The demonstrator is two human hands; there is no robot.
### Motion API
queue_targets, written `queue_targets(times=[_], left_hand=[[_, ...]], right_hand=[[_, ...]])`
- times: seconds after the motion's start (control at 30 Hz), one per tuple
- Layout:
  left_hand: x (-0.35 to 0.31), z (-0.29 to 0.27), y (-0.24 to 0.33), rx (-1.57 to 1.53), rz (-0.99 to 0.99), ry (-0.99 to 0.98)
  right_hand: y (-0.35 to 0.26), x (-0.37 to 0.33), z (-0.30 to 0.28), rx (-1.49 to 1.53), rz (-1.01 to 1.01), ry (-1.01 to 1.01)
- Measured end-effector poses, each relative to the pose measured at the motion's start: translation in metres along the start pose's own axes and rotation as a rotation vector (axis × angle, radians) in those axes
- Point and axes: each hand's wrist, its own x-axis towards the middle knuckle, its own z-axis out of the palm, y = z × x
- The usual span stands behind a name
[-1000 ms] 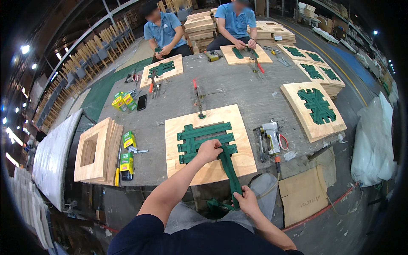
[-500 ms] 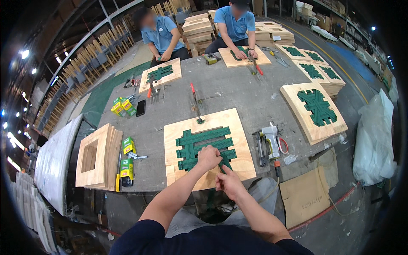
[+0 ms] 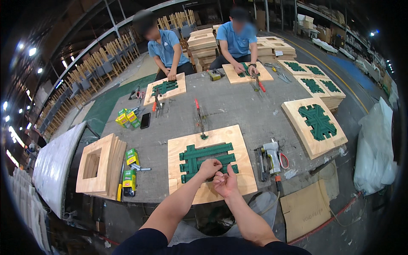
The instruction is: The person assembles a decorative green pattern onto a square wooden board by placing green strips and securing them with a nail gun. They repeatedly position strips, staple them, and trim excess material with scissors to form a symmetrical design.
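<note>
A plywood board [image 3: 238, 138] lies at the table's near edge, its middle crossed by woven green webbing straps [image 3: 208, 151]. Over the lower right of the weave, my left hand [image 3: 209, 168] pinches a strap between thumb and fingers. Just beside it, touching or nearly so, my right hand [image 3: 226, 183] has its fingers curled and its thumb raised against the webbing. Whether a strap end lies inside those fingers is hidden. Beyond the board's far edge lie pliers with a red handle [image 3: 197, 106].
A staple gun [image 3: 271, 153] and red-handled scissors [image 3: 284, 160] lie right of the board. Stacked frames [image 3: 95, 165] and green-yellow boxes [image 3: 129, 178] stand left. Finished webbed boards [image 3: 316, 121] pile up at right. Two co-workers [image 3: 163, 49] handle similar boards across the table.
My right hand has moved up from the board's near edge to beside my left hand, and its thumb now points up. The strap end it pulled downward no longer shows. The view has shifted slightly.
</note>
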Motion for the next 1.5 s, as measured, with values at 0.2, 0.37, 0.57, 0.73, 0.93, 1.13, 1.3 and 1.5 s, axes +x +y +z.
queue_targets(times=[0.2, 0.37, 0.57, 0.73, 0.93, 1.13, 1.3, 1.5], left_hand=[[0.009, -0.006, 0.009, 0.192, -0.162, -0.039], [0.037, -0.038, 0.012, -0.018, -0.074, 0.177], [0.063, -0.065, -0.002, 0.258, -0.002, 0.015], [0.058, -0.049, 0.017, 0.227, 0.089, -0.118], [0.056, -0.046, 0.019, 0.311, 0.043, 0.075], [0.054, -0.039, 0.004, 0.342, 0.08, 0.239], [0.068, -0.037, 0.013, 0.278, 0.069, 0.163], [0.076, -0.055, -0.019, 0.255, -0.065, 0.23]], right_hand=[[-0.001, -0.01, -0.001, -0.257, 0.044, 0.059], [-0.001, -0.063, -0.008, -0.808, 0.068, 0.041], [0.005, -0.06, -0.023, -0.769, 0.008, 0.12], [0.005, -0.074, -0.032, -0.854, -0.036, 0.206], [-0.004, -0.06, -0.016, -1.206, 0.087, 0.291], [-0.019, 0.026, 0.026, -0.71, -0.042, 0.097], [-0.04, 0.079, 0.039, -0.395, -0.096, 0.066], [-0.014, 0.076, 0.042, -0.445, -0.093, 0.176]])
